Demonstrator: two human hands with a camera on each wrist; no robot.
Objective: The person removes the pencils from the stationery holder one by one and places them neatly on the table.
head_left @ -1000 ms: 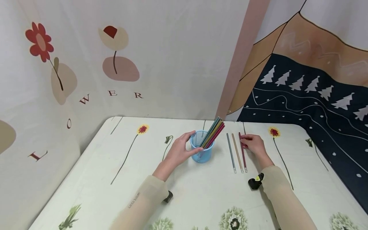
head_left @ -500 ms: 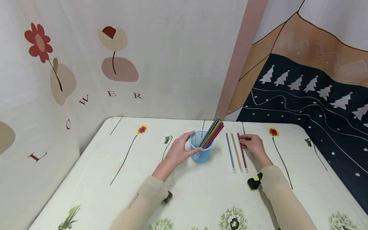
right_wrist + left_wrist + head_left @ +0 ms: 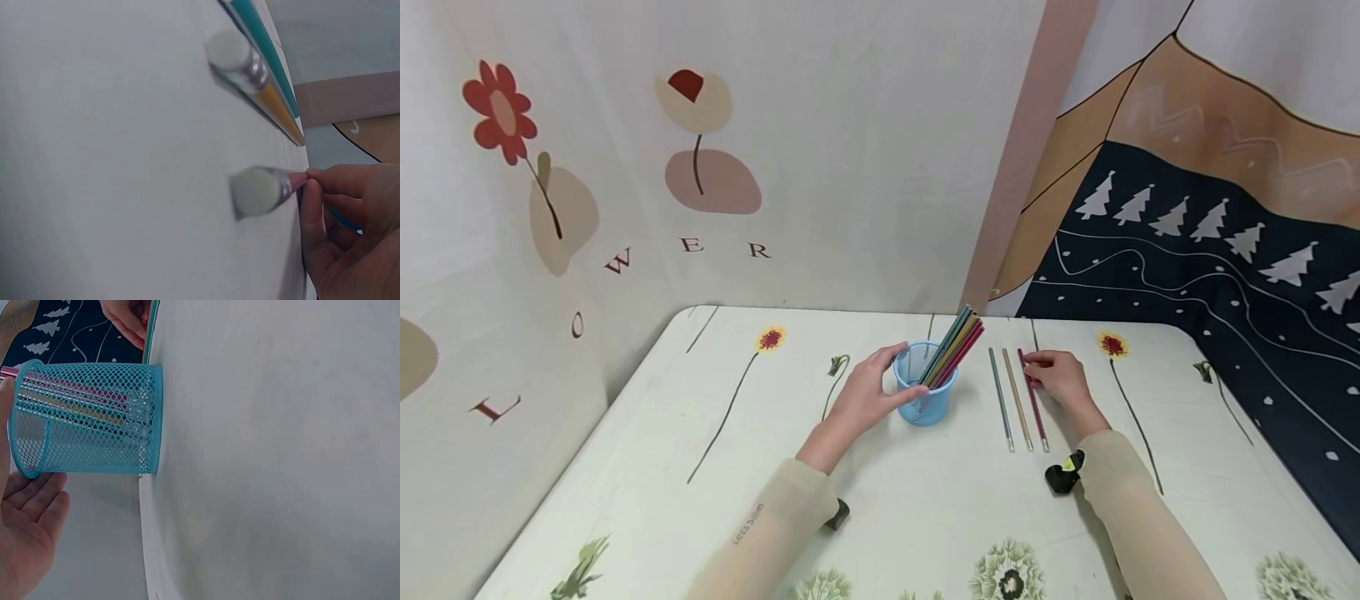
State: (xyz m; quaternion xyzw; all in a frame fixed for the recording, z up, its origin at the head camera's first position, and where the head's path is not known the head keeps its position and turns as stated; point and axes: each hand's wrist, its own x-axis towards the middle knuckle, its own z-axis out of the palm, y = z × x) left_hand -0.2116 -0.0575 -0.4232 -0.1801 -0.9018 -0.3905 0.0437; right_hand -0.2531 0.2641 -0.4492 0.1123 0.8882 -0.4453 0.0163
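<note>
Fingers [image 3: 340, 180] of right hand [image 3: 1063, 379] turned red pencil [image 3: 1035, 408] parallel to yellow pencil [image 3: 1017, 400].

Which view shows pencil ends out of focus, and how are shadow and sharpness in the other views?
Right wrist view: red pencil and yellow pencil, blurred at their near ends; head view: a soft shadow on the table along the right sleeve; left wrist view: blue mesh cup, fairly crisp.

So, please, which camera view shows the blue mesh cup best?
The left wrist view: the blue mesh cup is large there, seen from the side, with pencils visible through its wall. The head view shows it smaller, from above at an angle, with the left hand at its rim. The right wrist view does not show it.
</note>
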